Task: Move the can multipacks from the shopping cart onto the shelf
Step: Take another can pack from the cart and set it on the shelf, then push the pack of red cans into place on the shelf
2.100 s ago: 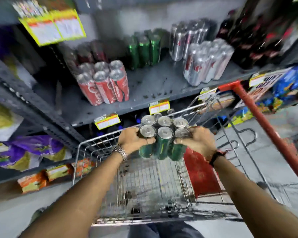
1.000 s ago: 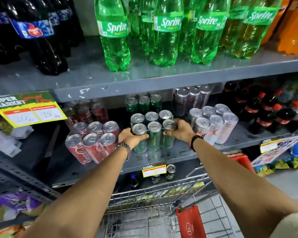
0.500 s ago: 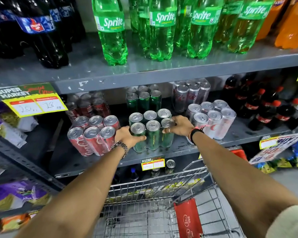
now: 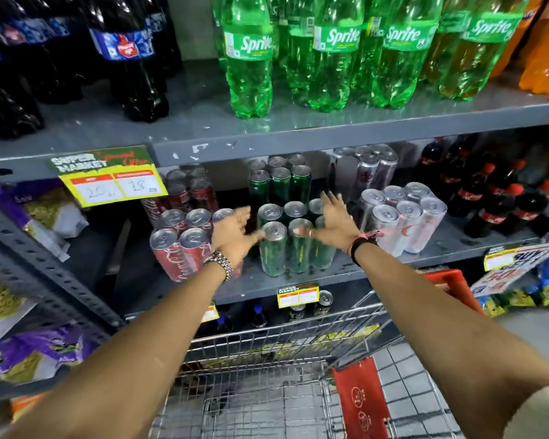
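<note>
A green can multipack point(image 4: 282, 248) stands upright on the grey middle shelf point(image 4: 339, 270), near its front edge. My left hand point(image 4: 235, 232) hovers just left of it with fingers spread, holding nothing. My right hand point(image 4: 330, 220) is over the pack's right side, fingers apart; whether it still touches the cans I cannot tell. A red cola multipack point(image 4: 181, 245) sits to the left and a silver multipack point(image 4: 403, 217) to the right. The wire shopping cart point(image 4: 267, 397) is below, and I see no multipack in the part that shows.
More green point(image 4: 279, 182), red and silver can packs stand behind on the same shelf. Green Sprite bottles point(image 4: 251, 58) and dark cola bottles point(image 4: 130, 58) fill the shelf above. Small cola bottles point(image 4: 488, 201) stand at right. The cart's red flap point(image 4: 360, 397) hangs inside.
The green multipack was lifted from the cart and set on the middle shelf. Both hands, gripping its sides half a second ago, have now opened and come off it.
</note>
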### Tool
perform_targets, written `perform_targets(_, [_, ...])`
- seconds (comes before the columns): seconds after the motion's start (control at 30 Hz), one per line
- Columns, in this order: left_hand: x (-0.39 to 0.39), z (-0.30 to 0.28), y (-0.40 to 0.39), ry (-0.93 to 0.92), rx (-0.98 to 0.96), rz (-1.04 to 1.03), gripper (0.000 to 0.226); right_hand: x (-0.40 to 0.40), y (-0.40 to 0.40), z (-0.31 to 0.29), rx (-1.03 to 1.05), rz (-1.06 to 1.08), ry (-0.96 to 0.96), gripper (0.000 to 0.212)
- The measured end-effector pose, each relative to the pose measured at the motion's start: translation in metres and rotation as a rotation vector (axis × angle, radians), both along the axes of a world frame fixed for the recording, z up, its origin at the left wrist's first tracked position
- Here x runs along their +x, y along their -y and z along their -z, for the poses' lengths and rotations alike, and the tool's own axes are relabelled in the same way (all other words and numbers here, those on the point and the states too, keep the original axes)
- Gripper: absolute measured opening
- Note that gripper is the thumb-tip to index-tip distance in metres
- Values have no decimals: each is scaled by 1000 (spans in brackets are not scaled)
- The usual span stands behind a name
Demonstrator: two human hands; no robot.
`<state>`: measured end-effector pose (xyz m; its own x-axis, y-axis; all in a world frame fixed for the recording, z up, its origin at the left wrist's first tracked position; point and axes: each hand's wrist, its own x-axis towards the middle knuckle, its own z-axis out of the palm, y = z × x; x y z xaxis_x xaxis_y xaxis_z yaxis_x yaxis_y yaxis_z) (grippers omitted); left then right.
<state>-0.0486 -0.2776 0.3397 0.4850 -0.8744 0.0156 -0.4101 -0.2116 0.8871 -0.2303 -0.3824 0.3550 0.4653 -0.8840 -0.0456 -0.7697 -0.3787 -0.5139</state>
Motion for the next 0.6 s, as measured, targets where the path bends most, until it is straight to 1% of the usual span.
perform_targets(0.07, [27, -15, -12, 76, -79, -3, 55, 21, -13, -10, -90, -27, 68, 85])
perform_targets(0.13, [58, -25, -27, 205, -86, -32, 47, 45, -30, -19, -106, -74, 95, 64])
perform_targets(0.2, [88, -28, -41, 326, -2, -68, 44, 70, -47, -24, -70, -139, 91, 54])
perform_targets(0.23, [101, -28, -50, 348, 67, -81, 44, 84, -56, -24, -54, -166, 72, 51])
perform_targets(0.33, [134, -15, -70, 293, 237, -38, 58, 121, -78, -17, -3, -216, -31, 43])
perform_targets(0.4, [149, -6, -79, 235, 299, 7, 65, 140, -91, -9, 31, -202, -106, 43])
perform_targets(0.5, [160, 6, -86, 150, 262, -2, 73, 154, -105, 3, 11, -93, -109, 40])
perform_targets(0.6, [165, 16, -88, 113, 193, -18, 71, 158, -111, 10, -52, -15, -109, 32])
